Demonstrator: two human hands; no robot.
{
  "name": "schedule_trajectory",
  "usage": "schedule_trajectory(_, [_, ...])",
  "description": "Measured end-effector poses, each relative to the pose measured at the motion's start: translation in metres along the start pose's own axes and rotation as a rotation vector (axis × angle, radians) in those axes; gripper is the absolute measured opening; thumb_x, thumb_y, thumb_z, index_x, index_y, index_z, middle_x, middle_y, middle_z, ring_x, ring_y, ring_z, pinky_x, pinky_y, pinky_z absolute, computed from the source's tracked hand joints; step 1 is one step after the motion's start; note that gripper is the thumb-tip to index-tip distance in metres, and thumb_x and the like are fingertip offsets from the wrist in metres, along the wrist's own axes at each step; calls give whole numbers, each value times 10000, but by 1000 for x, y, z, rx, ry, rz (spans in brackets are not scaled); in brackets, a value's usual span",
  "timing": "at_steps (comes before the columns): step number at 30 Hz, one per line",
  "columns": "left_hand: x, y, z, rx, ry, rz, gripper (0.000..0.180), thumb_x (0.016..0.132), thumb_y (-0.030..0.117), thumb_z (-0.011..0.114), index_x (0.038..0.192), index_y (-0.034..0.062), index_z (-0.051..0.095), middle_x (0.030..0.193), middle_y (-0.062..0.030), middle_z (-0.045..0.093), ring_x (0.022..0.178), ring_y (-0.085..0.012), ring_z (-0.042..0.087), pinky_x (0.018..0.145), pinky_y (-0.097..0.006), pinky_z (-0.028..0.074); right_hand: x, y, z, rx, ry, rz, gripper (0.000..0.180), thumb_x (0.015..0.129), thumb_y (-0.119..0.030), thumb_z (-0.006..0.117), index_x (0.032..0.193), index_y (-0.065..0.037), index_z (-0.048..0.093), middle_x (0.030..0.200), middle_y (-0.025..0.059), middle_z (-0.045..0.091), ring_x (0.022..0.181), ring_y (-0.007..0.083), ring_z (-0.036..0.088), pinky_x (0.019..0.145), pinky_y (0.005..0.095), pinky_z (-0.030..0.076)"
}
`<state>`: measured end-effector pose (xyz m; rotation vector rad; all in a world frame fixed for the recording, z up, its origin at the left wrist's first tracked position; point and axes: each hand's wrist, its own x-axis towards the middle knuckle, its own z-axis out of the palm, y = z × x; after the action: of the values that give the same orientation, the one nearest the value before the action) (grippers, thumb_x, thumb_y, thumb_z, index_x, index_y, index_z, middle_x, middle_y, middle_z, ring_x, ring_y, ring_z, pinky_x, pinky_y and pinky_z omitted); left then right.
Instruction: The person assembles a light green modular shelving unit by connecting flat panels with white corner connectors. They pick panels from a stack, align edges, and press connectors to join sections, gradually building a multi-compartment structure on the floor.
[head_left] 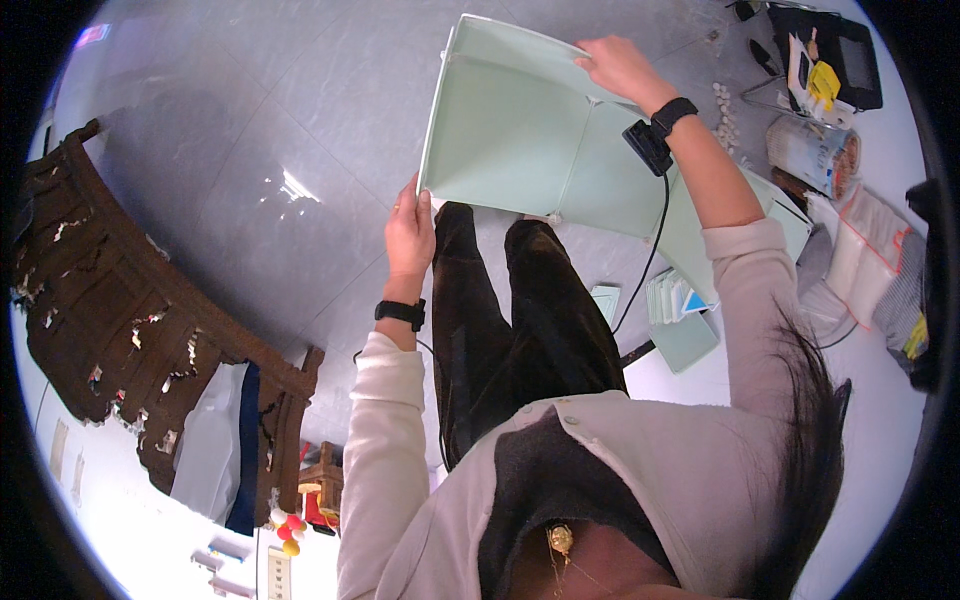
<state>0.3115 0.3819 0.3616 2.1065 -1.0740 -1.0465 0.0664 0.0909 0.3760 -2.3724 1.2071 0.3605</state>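
Note:
A pale green unit of joined flat panels (505, 125) with raised edges stands tilted in front of my knees. It looks like part of a storage box or cabinet, but I cannot tell which. My left hand (408, 232) grips its near left corner, thumb on the inner side and fingers on the outer face. My right hand (612, 66) is closed over the far right edge, fingertips hidden behind the rim. A seam with small connectors runs between its panels. Further pale green panels (700, 225) extend beside it under my right forearm.
Small pale green pieces (668, 298) lie stacked by my right leg. On the right are a clear container (815, 155), bags (870, 240) and a black case (850, 60). Dark carved wooden furniture (150, 270) stands left on grey tiles. A black cable (655, 235) hangs from my right wrist device.

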Motion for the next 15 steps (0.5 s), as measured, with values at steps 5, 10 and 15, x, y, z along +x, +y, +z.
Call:
schedule_trajectory(5, [-1, -1, 2, 32, -10, 11, 314, 957, 228, 446, 1217, 72, 528, 1062, -175, 617, 933, -341, 601, 787, -407, 483, 0, 5, 3, 13, -5, -18, 237, 837, -180, 569, 1010, -31, 633, 877, 219, 635, 844, 398, 597, 752, 479, 476])
schedule_trajectory(10, [-3, 1, 2, 32, -19, -7, 310, 954, 222, 451, 1216, 74, 530, 1046, -180, 620, 917, -345, 605, 774, -407, 488, 1, 7, 8, 11, 28, -9, 236, 838, -184, 571, 998, -23, 634, 852, 219, 634, 818, 399, 598, 734, 482, 475])
schedule_trajectory(15, [-4, 6, 3, 30, -37, -30, 309, 952, 215, 455, 1219, 76, 528, 1038, -177, 621, 911, -347, 604, 771, -404, 489, 5, 3, 3, 30, 52, -59, 224, 840, -186, 563, 980, -27, 637, 814, 219, 630, 778, 405, 594, 701, 494, 471])
